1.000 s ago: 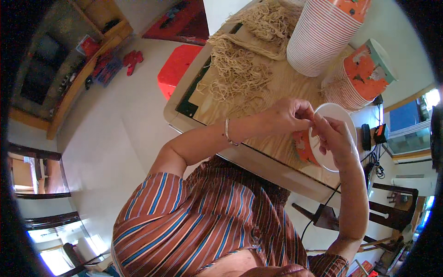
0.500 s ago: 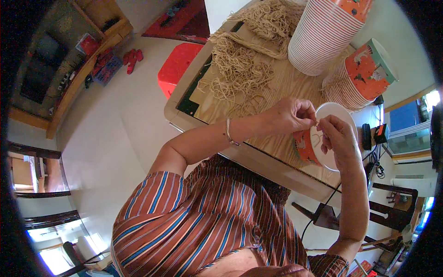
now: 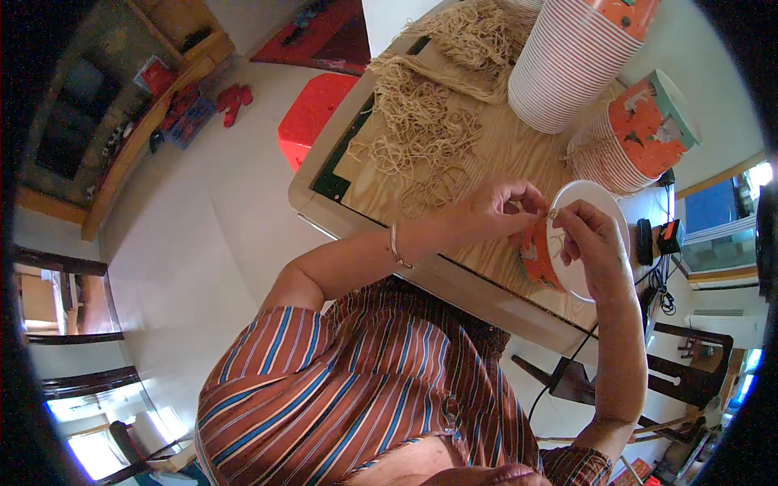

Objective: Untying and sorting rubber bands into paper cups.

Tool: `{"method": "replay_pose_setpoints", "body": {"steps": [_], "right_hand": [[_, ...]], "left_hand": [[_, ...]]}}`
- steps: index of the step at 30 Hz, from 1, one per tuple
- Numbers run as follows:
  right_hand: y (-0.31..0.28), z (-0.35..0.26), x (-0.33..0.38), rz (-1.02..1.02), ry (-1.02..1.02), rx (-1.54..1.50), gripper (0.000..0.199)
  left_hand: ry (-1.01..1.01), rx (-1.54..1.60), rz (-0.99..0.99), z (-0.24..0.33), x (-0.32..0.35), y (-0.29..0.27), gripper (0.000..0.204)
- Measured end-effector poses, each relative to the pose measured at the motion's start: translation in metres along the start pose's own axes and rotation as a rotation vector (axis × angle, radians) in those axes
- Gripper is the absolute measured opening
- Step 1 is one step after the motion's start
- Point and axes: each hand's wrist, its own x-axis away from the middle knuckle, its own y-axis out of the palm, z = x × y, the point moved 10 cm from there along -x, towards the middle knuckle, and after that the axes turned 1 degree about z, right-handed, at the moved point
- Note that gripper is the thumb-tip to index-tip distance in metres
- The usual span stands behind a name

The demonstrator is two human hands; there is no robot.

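Over the near right part of the table, my right hand (image 3: 593, 235) pinches a small piece of beige string (image 3: 553, 215) between thumb and forefinger. My left hand (image 3: 509, 209) hovers just left of it, thumb and fingers slightly parted, with nothing visible between them. Beneath both hands is a paper tub (image 3: 539, 257), orange printed outside and white inside, its wide round mouth turned to the right. Strands of string show against its white interior. Part of the tub is hidden behind my right hand.
Loose heaps of beige string (image 3: 425, 121) cover the far left of the wooden table (image 3: 506, 146). A tall stack of paper tubs (image 3: 567, 69) and a shorter stack (image 3: 636, 138) stand at the back right. Black cables (image 3: 666, 275) hang by the right edge. A red stool (image 3: 316, 113) stands beyond the left edge.
My left hand has drawn back a little to the left and its pinch has loosened. My right hand stays nearly in place, still pinching the string.
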Motion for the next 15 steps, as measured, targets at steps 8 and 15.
{"method": "replay_pose_setpoints", "body": {"steps": [8,15], "right_hand": [[0.004,-0.006,-0.001,0.01,-0.008,0.054,0.019],[0.005,-0.006,-0.001,0.013,0.011,0.1,0.018]], "left_hand": [[-0.012,-0.042,0.06,-0.004,0.001,0.005,0.024],[-0.024,-0.014,0.085,-0.014,-0.001,0.004,0.023]]}}
